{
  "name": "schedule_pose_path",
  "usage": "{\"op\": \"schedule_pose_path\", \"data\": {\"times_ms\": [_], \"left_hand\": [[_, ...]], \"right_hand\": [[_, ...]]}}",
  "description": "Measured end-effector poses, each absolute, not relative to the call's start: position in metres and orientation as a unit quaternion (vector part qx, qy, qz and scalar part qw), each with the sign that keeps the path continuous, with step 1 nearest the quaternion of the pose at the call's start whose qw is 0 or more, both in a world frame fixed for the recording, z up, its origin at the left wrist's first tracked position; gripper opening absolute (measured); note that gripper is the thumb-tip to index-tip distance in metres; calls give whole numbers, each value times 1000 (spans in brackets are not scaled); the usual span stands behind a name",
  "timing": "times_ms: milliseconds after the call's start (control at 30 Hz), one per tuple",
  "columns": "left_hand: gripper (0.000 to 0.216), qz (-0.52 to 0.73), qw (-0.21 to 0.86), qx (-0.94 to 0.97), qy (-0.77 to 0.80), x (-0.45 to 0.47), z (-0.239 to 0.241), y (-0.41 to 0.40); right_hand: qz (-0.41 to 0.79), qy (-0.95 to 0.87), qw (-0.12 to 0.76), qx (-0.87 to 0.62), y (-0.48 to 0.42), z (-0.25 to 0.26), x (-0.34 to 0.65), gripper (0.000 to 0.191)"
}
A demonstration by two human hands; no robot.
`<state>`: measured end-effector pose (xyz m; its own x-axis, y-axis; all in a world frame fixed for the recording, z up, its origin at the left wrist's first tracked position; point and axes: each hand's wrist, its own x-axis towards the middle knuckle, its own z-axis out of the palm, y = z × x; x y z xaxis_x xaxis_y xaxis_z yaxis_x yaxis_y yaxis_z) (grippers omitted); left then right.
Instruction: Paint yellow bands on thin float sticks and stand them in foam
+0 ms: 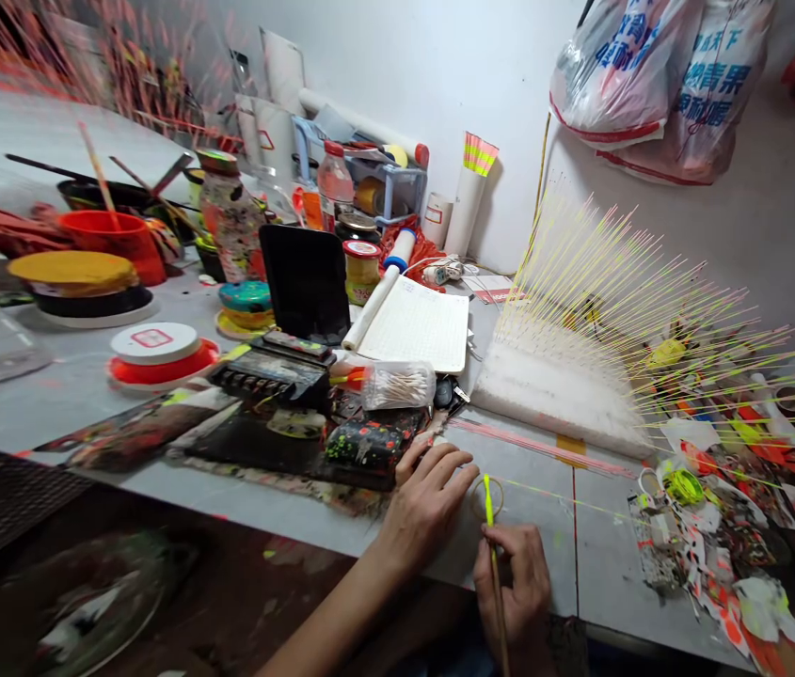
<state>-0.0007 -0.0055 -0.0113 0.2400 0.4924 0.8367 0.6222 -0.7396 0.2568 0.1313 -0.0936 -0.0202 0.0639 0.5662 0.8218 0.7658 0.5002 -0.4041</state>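
Brown, yellow-tipped brush [494, 574] gripped in right hand [518, 588].
Points lengthwise toward the foam block [552, 395]; left hand [429, 503] lies half-open beside it.

Tip of brush [488, 503] on table [552, 536] before foam block [552, 390], notebook [417, 327] behind swab jar [397, 385] farther left.

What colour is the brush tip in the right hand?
Fluorescent yellow-green, on the brush; head view.

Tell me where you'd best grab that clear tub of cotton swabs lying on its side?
Probably around the middle of the tub of cotton swabs, coming from above with fingers on its near and far walls. It lies on its side, left to right, so the rounded top is exposed. The left hand is nearer; the right hand holds a brush.
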Motion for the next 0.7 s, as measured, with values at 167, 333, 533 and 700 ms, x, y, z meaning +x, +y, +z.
{"op": "schedule_pose_path", "data": {"times_ms": [167, 333, 533, 700], "left_hand": [[24, -494, 60, -789, -361, -2, -10, -7], [23, -498, 64, -788, -356, -2, -8, -7], [24, -506, 63, -782, -357, -1, -8, -7], [25, -508, 61, -782, -355, -2, -9, -7]], "right_hand": [[-88, -667, 544, -502, -95, -23, 132, 14], [-75, -662, 543, -511, -97, -29, 135, 13], [-61, -656, 546, -517, -100, -34, 138, 12], [-50, -647, 554, -522, -103, -41, 139, 12]]}}
